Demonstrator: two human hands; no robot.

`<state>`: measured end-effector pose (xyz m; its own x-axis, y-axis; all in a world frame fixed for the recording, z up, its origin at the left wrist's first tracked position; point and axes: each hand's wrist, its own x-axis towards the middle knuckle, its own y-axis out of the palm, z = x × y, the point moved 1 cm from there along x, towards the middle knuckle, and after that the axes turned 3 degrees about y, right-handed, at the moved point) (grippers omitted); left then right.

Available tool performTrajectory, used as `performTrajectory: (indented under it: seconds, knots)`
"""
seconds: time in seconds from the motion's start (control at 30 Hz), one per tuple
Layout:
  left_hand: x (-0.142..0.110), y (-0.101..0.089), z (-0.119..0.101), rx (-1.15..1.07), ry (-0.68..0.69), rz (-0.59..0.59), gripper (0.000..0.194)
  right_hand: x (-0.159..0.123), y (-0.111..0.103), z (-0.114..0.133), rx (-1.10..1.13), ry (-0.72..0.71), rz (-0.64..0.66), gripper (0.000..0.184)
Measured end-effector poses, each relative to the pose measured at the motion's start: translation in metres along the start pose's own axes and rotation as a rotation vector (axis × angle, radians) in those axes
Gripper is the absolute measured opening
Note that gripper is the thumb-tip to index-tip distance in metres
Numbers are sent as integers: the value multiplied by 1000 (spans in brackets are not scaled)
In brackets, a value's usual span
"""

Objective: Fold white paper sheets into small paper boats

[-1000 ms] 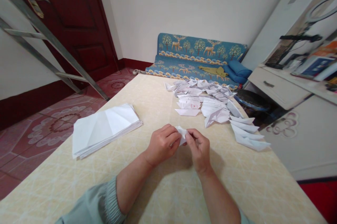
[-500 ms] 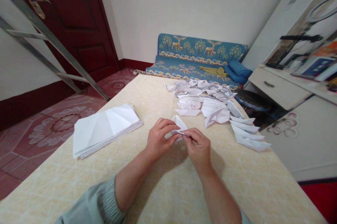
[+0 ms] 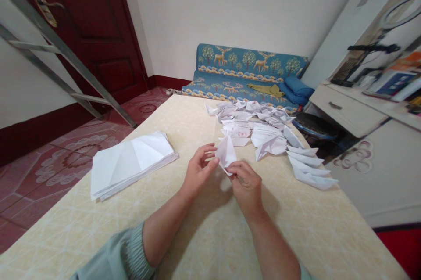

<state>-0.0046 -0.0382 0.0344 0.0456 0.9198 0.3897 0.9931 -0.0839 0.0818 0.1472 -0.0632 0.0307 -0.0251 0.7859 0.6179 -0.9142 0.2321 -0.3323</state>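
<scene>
A small folded white paper [image 3: 226,152] stands up between my hands above the table, pointed at its top. My right hand [image 3: 247,185] pinches its lower right corner between thumb and fingers. At the paper's left edge is my left hand [image 3: 199,169], its fingers spread and the thumb close to the paper; I cannot tell if it touches. Folded paper boats [image 3: 272,146] and other folded pieces lie in rows just beyond. To the left lies a stack of white sheets [image 3: 131,161], the top one creased.
The cream patterned table [image 3: 204,245] carries all the paper. More folded paper boats [image 3: 312,168] line its right edge. Past the table are a blue sofa [image 3: 250,62], a black round stool [image 3: 314,124] and a white cabinet [image 3: 378,161]. A ladder [image 3: 75,65] leans at left.
The folded paper has turned upright, showing a broad pointed face. My left hand has drawn slightly back and its fingers have opened, while my right hand keeps its pinch.
</scene>
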Motion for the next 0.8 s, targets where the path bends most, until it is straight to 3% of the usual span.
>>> performTrajectory:
  seconds: [0.13,0.23,0.6,0.8]
  knots:
    - [2,0,8,-249,-206,-90,36,-2,2,-2,-20,-24,68,32]
    - [3,0,11,-342,-286,-118,37,-2,4,-2,-13,-70,93,33]
    - [1,5,11,-458,-380,-21,39,0,5,-2,-93,-137,157,33]
    - [4,0,13,-521,-393,-61,38,1,6,0,2,-122,144,32]
